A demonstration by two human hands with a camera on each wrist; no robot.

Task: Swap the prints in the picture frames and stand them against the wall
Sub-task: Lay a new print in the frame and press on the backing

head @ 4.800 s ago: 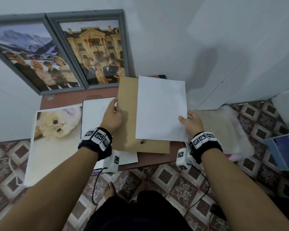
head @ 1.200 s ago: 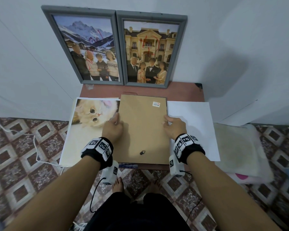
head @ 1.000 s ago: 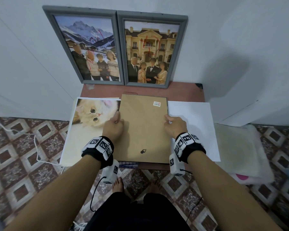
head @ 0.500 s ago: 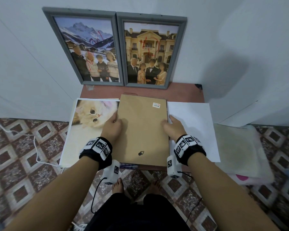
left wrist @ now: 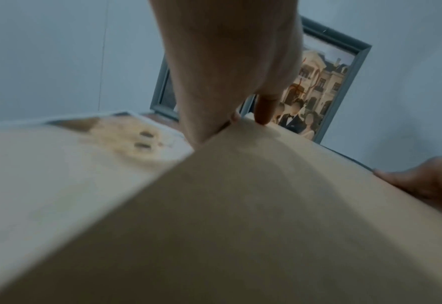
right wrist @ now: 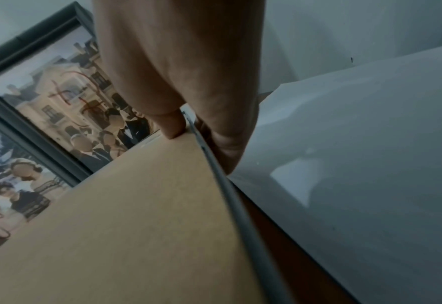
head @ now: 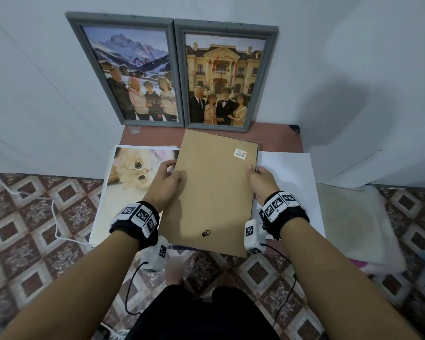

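Note:
A picture frame [head: 214, 192] lies face down, its brown backing board up, held a little above the red-brown table [head: 275, 138]. My left hand [head: 166, 179] grips its left edge, thumb on the board [left wrist: 240, 226]. My right hand [head: 260, 179] grips the right edge, thumb on top and fingers under the grey rim [right wrist: 230, 195]. A cat print [head: 130, 175] lies to the left of it and a white sheet [head: 290, 182] to the right. Two grey frames lean on the wall: a mountain print [head: 130, 69] and a mansion print [head: 223, 77].
The white wall stands right behind the small table. A pale cushion [head: 353, 222] lies on the patterned tile floor to the right. A white cable [head: 54, 217] trails on the floor at the left. My feet are under the table's front edge.
The face-down frame has come up off the table towards me. Both hands moved from resting on the board to gripping its side edges.

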